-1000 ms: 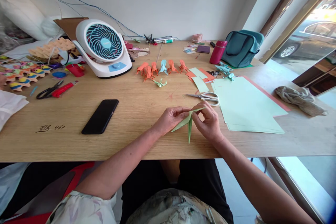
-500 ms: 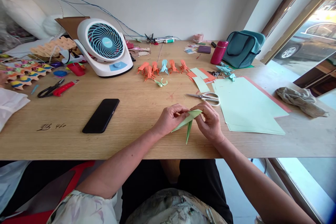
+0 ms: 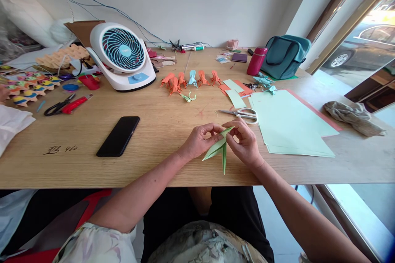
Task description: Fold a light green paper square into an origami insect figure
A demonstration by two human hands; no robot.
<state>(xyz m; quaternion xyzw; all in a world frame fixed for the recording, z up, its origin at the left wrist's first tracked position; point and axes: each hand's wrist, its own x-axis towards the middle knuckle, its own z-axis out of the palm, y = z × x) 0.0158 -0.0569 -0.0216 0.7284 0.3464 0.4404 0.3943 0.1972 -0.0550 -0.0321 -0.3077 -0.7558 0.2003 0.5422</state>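
Observation:
A folded piece of light green paper is held between my two hands, near the table's front edge. My left hand pinches its upper left part between thumb and fingers. My right hand grips the top right edge with thumb and fingertips, which hide part of the fold. Two narrow points hang from the paper, one toward the lower left and one straight down. Just beyond my right hand lie white-handled scissors. A small green folded-paper figure sits farther back, before several orange folded-paper figures and a blue one.
Green paper sheets lie to the right, with a grey cloth past them. A black phone lies at left, near red-handled pliers and a fan. A pink bottle and teal bag stand behind. Another person's sleeve shows far left.
The green paper has tilted and opened out somewhat between my hands, its hanging point now lower and slightly farther right. My fingers have shifted only a little.

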